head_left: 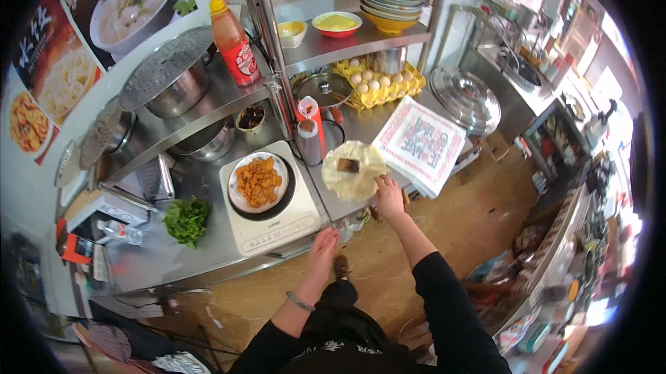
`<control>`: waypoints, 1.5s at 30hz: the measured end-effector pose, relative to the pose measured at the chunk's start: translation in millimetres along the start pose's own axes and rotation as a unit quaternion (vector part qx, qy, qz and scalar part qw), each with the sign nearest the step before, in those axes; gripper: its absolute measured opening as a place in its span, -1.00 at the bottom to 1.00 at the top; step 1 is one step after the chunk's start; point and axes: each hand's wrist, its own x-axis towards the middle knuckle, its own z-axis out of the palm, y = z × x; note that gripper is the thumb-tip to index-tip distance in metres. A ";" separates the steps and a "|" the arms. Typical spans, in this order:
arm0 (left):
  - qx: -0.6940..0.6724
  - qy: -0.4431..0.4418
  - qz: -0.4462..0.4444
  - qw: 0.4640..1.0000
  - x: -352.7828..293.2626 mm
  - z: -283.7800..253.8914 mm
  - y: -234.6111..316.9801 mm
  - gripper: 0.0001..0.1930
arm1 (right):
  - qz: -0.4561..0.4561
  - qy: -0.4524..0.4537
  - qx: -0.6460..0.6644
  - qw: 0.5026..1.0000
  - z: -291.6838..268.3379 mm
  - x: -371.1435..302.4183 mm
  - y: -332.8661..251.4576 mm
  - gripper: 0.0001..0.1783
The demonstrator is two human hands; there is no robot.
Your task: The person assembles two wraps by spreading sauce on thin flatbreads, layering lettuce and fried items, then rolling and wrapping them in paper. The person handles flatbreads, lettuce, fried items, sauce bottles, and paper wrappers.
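Observation:
A round, pale flatbread [361, 185] lies at the front edge of the steel counter, beside a stack of printed paper bags. On its middle is a small dark brown rectangular piece [349, 165], whose kind I cannot make out. My right hand [390, 198] pinches the flatbread's right edge between thumb and fingers. In front of the counter's edge hovers my left hand [322, 249], fingers loosely stretched and nothing visible in them. Just beyond it stands a white induction cooker [254, 241], carrying a dark pan and a plate of orange-brown fried pieces [259, 183].
Two squeeze bottles [310, 140] stand left of the flatbread; the paper bags [421, 145] lie to its right. Behind are a lidded pan [323, 88] and yellow egg trays [402, 88]. Leafy greens [186, 222] lie left of the cooker. A steel shelf [347, 47] rises behind.

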 end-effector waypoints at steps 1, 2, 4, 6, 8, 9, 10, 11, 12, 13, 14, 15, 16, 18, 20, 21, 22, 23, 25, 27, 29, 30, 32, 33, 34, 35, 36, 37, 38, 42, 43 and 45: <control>0.016 0.062 -0.008 0.998 34.1 12.9 -5.9 -0.59 | 0.021 -0.037 -0.026 0.999 5.9 20.9 2.7 -0.51; 0.023 0.107 0.003 0.994 67.8 25.5 -12.4 -0.58 | 0.026 -0.056 -0.046 0.997 11.4 37.2 8.4 -0.48; 0.045 0.178 0.003 0.983 110.6 35.6 -21.8 -0.54 | 0.008 -0.101 -0.134 0.986 21.3 59.9 19.8 -0.48; 0.089 0.216 0.000 0.972 153.5 38.9 -19.5 -0.49 | 0.012 -0.176 -0.205 0.963 26.9 74.7 29.1 -0.51; 0.073 0.240 -0.042 0.967 180.7 37.4 -17.1 -0.55 | 0.010 -0.213 -0.174 0.961 25.4 80.9 36.1 -0.66; 0.063 0.261 -0.081 0.960 187.3 35.0 -15.4 -0.58 | 0.045 -0.235 -0.123 0.963 22.6 82.0 38.1 -0.69; 0.101 0.228 -0.086 0.965 192.2 33.0 -12.9 -0.64 | 0.079 -0.255 -0.071 0.961 18.9 83.6 40.0 -0.72; 0.132 0.201 -0.106 0.965 196.6 31.0 -8.3 -0.71 | 0.067 -0.194 -0.008 0.979 13.5 82.5 41.6 -0.76; 0.169 0.177 -0.127 0.961 197.8 31.0 -4.2 -0.77 | 0.138 -0.197 0.050 0.969 8.1 81.8 43.9 -0.76; 0.150 0.173 -0.106 0.968 198.1 35.5 -1.0 -0.87 | 0.202 -0.203 0.108 0.952 0.9 78.6 47.2 -0.77; 0.116 0.135 -0.088 0.980 199.2 41.1 5.0 -0.87 | 0.251 -0.191 0.172 0.933 -7.0 78.0 52.7 -0.76; 0.076 0.094 -0.077 0.990 196.5 46.2 12.9 -0.86 | 0.328 -0.136 0.341 0.871 -13.0 71.9 54.9 -0.73; 0.058 0.072 -0.094 0.991 193.4 55.9 19.8 -0.82 | 0.373 -0.138 0.361 0.844 -20.5 67.2 58.8 -0.74; -0.089 0.000 -0.059 0.994 183.8 87.9 31.5 -0.72 | 0.448 -0.108 0.434 0.774 -36.6 59.6 66.6 -0.73; -0.160 -0.044 -0.062 0.984 177.5 124.8 44.7 -0.65 | 0.471 -0.129 0.589 0.643 -54.5 49.8 69.5 -0.63; -0.163 -0.074 -0.063 0.982 173.2 142.4 50.9 -0.57 | 0.462 -0.150 0.662 0.571 -65.7 47.0 72.2 -0.57; -0.153 -0.059 -0.091 0.982 173.6 161.7 53.8 -0.56 | 0.442 -0.180 0.740 0.473 -76.9 45.5 74.8 -0.51; -0.171 -0.065 -0.100 0.978 174.7 180.6 55.1 -0.55 | 0.463 -0.210 0.735 0.449 -87.8 47.8 79.3 -0.49; -0.193 -0.068 -0.096 0.974 183.2 216.2 55.9 -0.55 | 0.429 -0.176 0.768 0.443 -110.6 60.4 91.4 -0.52; -0.201 -0.061 -0.075 0.975 198.1 248.4 51.7 -0.57 | 0.422 -0.129 0.737 0.513 -130.0 82.4 107.7 -0.63; -0.197 -0.077 -0.054 0.976 220.0 272.2 47.4 -0.57 | 0.377 -0.084 0.745 0.544 -147.2 115.4 133.1 -0.80; -0.194 -0.083 -0.040 0.977 229.2 281.9 43.5 -0.57 | 0.386 -0.062 0.719 0.575 -154.1 131.4 144.8 -0.85; -0.169 -0.063 0.010 0.983 241.2 296.9 31.7 -0.58 | 0.302 -0.025 0.654 0.694 -169.4 152.9 166.3 -0.90; -0.149 -0.057 0.030 0.987 246.0 300.2 24.7 -0.57 | 0.267 -0.025 0.634 0.725 -175.1 159.8 178.3 -0.91; -0.129 -0.052 0.048 0.989 251.0 301.6 15.9 -0.54 | 0.245 -0.028 0.645 0.724 -177.1 164.9 190.9 -0.88; -0.088 0.008 0.037 0.995 255.8 302.2 3.8 -0.53 | 0.286 -0.040 0.617 0.732 -174.7 167.2 202.4 -0.85; -0.048 0.066 0.025 0.996 260.6 301.9 -11.0 -0.52 | 0.251 -0.048 0.628 0.735 -170.2 167.9 215.0 -0.82; -0.019 0.112 0.024 0.993 265.4 298.6 -26.8 -0.51 | 0.304 -0.051 0.558 0.771 -161.2 166.7 227.6 -0.80; 0.049 0.160 -0.038 0.985 269.4 291.4 -42.4 -0.49 | 0.318 -0.051 0.505 0.801 -148.7 163.0 239.8 -0.79; 0.184 0.256 -0.126 0.940 284.0 248.6 -90.3 -0.47 | 0.356 -0.039 0.246 0.901 -102.8 143.0 284.4 -0.74; 0.195 0.270 -0.149 0.931 287.6 238.8 -95.9 -0.48 | 0.360 -0.069 0.164 0.916 -96.4 144.9 295.8 -0.73; 0.152 0.168 -0.239 0.944 300.4 220.1 -95.7 -0.53 | 0.318 -0.093 0.151 0.931 -83.0 153.2 309.1 -0.72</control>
